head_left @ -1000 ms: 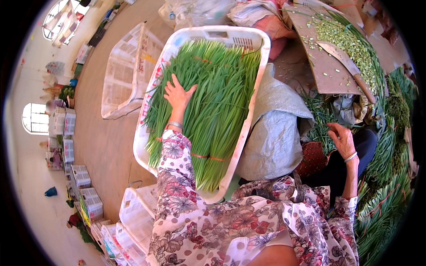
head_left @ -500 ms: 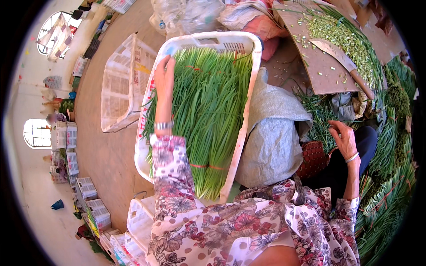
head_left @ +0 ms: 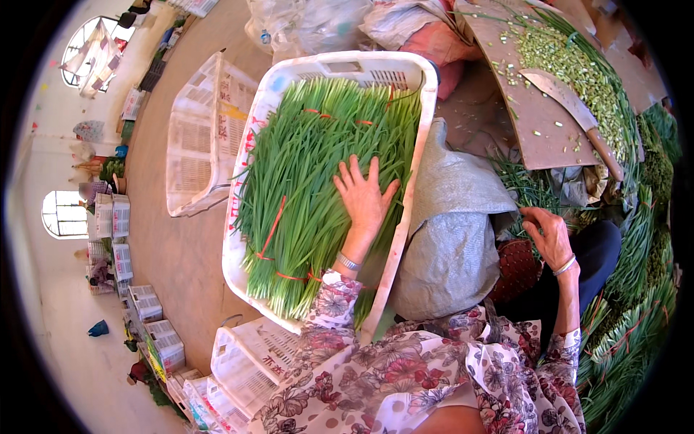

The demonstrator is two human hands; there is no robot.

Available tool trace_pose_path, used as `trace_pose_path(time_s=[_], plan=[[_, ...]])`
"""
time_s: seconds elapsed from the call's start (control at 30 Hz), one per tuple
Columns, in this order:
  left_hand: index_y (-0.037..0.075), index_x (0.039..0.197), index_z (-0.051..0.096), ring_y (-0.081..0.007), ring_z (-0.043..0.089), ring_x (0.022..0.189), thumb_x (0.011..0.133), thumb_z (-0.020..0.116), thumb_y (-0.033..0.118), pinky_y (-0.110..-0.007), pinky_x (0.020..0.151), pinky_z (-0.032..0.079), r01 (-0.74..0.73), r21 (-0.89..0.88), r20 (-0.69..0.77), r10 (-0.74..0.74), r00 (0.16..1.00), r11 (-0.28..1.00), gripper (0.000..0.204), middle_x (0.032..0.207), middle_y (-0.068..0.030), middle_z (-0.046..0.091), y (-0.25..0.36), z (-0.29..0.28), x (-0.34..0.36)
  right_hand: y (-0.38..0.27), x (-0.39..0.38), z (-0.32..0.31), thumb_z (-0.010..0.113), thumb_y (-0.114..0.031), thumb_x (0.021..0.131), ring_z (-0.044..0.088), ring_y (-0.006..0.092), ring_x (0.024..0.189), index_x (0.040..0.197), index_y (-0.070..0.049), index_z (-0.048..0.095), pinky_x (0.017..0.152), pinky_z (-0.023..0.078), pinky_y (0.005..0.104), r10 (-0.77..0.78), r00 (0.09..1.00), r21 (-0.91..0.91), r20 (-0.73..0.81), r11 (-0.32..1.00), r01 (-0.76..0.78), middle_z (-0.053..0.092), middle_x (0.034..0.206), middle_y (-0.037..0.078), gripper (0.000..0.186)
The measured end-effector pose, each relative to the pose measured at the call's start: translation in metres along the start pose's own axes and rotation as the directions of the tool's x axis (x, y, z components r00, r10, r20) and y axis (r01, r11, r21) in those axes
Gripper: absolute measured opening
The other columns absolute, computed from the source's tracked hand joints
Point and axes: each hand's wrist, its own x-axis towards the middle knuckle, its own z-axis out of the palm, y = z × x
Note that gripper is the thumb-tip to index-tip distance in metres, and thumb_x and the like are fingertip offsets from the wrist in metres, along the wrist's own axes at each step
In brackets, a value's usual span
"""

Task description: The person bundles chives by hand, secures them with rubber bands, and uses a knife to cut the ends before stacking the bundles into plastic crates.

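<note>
My left hand [head_left: 363,199] lies with fingers spread on a thick layer of green garlic chives [head_left: 311,152]. Red bands tie the chives into bunches, pale ends toward both short sides of a white plastic crate [head_left: 238,264]. The crate stands before me, tilted slightly in view. My right hand [head_left: 549,237] hangs over my right knee, fingers loosely bent with thumb and forefinger apart; nothing shows in it. Beside the crate a grey woven sheet [head_left: 459,253] drapes over my lap area, next to a dark red patterned cloth [head_left: 517,269].
A cleaver [head_left: 560,94] with a wooden handle rests on a board [head_left: 535,145] with chopped stem ends. More chive bunches [head_left: 632,333] lie along the right. Another white crate [head_left: 191,155] stands to the left; others sit lower left. Plastic sacks [head_left: 311,25] are at the back.
My left hand has come from the crate's far left rim to the middle right of the chives, fingers now spread. A banded bunch shows at the left. My right hand has shifted slightly.
</note>
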Motion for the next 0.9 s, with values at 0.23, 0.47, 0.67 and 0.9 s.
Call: trace_pose_path(time_s=[0.23, 0.47, 0.67, 0.9], plan=[[0.025, 0.132, 0.052, -0.0428, 0.036, 0.129, 0.078, 0.071, 0.033, -0.060, 0.100, 0.032, -0.147, 0.054, 0.107, 0.140, 0.984, 0.988, 0.057, 0.137, -0.0143, 0.045, 0.025, 0.018, 0.047, 0.004, 0.015, 0.005, 0.063, -0.015, 0.084, 0.065, 0.0348, 0.088, 0.103, -0.005, 0.066, 0.076, 0.052, 0.0435, -0.128, 0.990, -0.117, -0.062, 0.986, 0.120, 0.067, 0.096, 0.015, 0.022], [-0.003, 0.125, 0.058, -0.0225, 0.055, 0.115, 0.097, 0.052, 0.020, -0.034, 0.101, 0.040, 0.056, -0.758, 0.022, -0.061, 0.998, 0.650, 0.036, 0.125, -0.0144, 0.060, -0.004, -0.003, 0.113, 0.029, -0.065, -0.079, 0.063, -0.015, 0.087, 0.066, 0.0321, 0.083, 0.108, -0.004, 0.065, 0.074, 0.053, 0.0392, -0.017, 0.876, 0.034, -0.482, 0.999, 0.038, 0.068, 0.092, 0.016, 0.024], [-0.005, 0.120, 0.057, -0.0227, 0.053, 0.112, 0.098, 0.048, 0.014, -0.034, 0.100, 0.039, -0.249, -0.750, -0.234, 0.106, 0.967, 0.612, 0.030, 0.120, -0.0141, 0.059, 0.115, -0.101, 0.083, 0.136, -0.210, -0.120, 0.060, -0.019, 0.090, 0.067, 0.0183, 0.079, 0.112, -0.002, 0.065, 0.073, 0.051, 0.0301, 0.487, 0.442, 0.278, -0.753, 0.845, -0.458, 0.071, 0.089, 0.013, 0.028], [-0.005, 0.098, 0.061, -0.0220, 0.059, 0.096, 0.091, 0.052, 0.000, -0.033, 0.088, 0.046, -0.355, -0.791, -0.124, 0.438, 0.890, 0.498, 0.012, 0.102, -0.0130, 0.063, 0.222, -0.108, 0.064, 0.322, -0.213, -0.200, 0.062, -0.046, 0.085, 0.060, 0.0391, 0.106, 0.133, -0.003, 0.044, 0.090, 0.047, 0.0449, 0.496, 0.256, 0.111, -0.830, 0.597, -0.794, 0.062, 0.114, 0.024, 0.067]])
